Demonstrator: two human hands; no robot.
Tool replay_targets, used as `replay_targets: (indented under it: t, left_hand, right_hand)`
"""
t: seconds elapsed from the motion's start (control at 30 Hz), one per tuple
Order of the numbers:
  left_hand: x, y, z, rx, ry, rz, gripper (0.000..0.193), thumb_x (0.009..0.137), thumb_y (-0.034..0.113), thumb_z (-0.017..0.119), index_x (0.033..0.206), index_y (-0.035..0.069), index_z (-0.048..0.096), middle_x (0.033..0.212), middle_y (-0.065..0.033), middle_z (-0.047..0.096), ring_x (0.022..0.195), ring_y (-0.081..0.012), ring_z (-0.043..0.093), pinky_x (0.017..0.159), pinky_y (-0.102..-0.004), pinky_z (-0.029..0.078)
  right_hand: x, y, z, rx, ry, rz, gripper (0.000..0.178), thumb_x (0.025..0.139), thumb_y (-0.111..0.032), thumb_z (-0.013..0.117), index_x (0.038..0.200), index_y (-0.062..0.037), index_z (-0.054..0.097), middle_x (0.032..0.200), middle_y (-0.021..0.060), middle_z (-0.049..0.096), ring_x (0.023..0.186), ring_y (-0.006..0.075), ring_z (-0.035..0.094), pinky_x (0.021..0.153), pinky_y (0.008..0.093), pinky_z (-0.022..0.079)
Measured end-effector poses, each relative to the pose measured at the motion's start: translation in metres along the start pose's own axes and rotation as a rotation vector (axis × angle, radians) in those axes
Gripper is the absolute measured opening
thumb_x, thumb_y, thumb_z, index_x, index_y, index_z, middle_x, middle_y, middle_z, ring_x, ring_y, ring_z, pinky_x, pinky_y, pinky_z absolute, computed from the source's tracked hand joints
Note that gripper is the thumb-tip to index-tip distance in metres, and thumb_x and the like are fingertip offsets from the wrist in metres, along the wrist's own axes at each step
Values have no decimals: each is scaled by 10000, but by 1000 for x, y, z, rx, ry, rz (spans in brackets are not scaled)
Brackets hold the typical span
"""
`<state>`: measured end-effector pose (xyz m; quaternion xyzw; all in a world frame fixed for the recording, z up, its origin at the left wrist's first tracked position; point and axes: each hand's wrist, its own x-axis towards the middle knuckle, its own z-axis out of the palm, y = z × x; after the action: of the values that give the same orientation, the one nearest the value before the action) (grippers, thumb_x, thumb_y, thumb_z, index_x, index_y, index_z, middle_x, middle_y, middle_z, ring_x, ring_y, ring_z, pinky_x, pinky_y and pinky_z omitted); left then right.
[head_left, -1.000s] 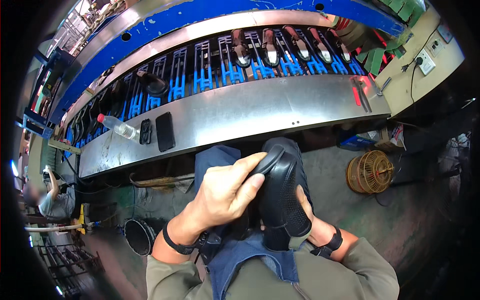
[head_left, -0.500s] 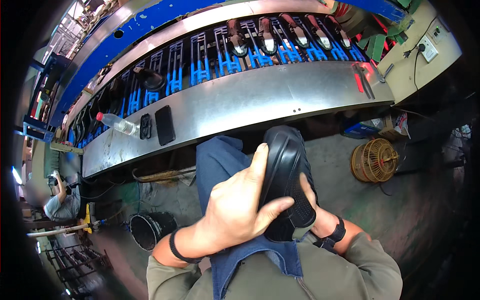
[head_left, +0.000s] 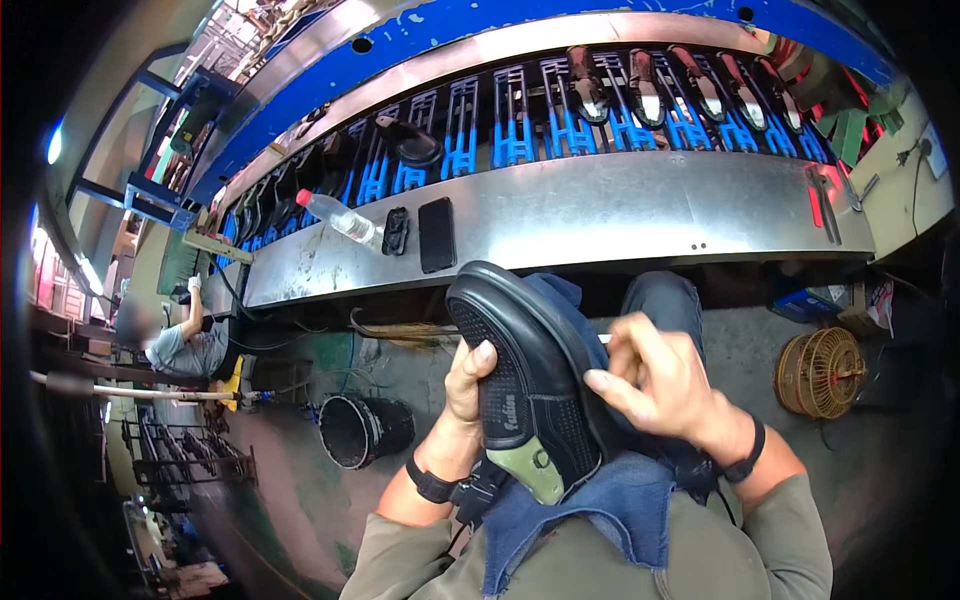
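The left hand point(head_left: 463, 390) grasped a black shoe point(head_left: 535, 370), thumb in view, most fingers hidden behind it. The shoe was tilted between both hands, its far side out of sight. The right hand point(head_left: 660, 385) was half curled beside it; whether it touched or pinched anything, I could not tell. Left of the left hand stood a bucket point(head_left: 393, 427), its inside dim.

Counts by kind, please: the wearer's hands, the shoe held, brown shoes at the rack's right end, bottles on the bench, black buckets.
Left hand and right hand: 2
Black shoe: 1
Brown shoes: 5
Bottle: 1
Bucket: 1
Total: 10
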<state>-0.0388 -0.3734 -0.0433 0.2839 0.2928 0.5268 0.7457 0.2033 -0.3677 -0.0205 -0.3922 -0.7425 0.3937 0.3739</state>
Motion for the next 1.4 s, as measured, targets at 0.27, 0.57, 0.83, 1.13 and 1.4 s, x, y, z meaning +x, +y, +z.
replay_targets:
  t: [0.27, 0.57, 0.83, 1.13, 1.4]
  left_hand:
    - [2, 6, 28, 403, -13, 125, 984, 794, 439, 811, 1505, -2, 293, 1376, -177, 507, 1259, -268, 545, 1084, -415, 449]
    - [2, 12, 38, 717, 69, 239, 925, 836, 354, 781, 1519, 28, 248, 1331, -177, 496, 1223, -259, 522, 1079, -406, 412]
    - [8, 5, 43, 593, -10, 249, 955, 786, 334, 769, 1526, 44, 240, 1320, -175, 501, 1216, -256, 527, 1075, -422, 404]
    - [20, -34, 4, 390, 111, 5, 825, 881, 472, 672, 1506, 49, 340, 1378, -225, 500, 1251, -352, 565, 1072, -497, 472]
    - [44, -72, -39, -213, -33, -315, 665, 1036, 554, 437, 1422, 14, 473, 1354, -199, 583, 1225, -325, 600, 1046, -512, 496]
  right_hand:
    - [39, 3, -1, 81, -179, -189, 701, 858, -335, 788, 1340, 26, 429, 582, 88, 522, 475, 262, 547, 476, 367, 399]
    - [41, -9, -15, 15, -232, -218, 617, 889, -256, 734, 1338, 35, 427, 581, 109, 535, 507, 311, 582, 494, 383, 421]
    - [40, 10, -22, 475, -285, -147, 445, 953, -181, 546, 1331, 36, 455, 585, 55, 522, 484, 173, 487, 503, 322, 358]
    - [-11, -12, 10, -312, -130, -74, 749, 841, -183, 719, 1399, 155, 352, 803, 202, 650, 671, 341, 675, 595, 408, 538]
    - [-88, -8, 14, -459, -87, -99, 779, 644, 1, 682, 1397, 40, 487, 1377, 295, 488, 1290, 470, 483, 1048, 541, 425]
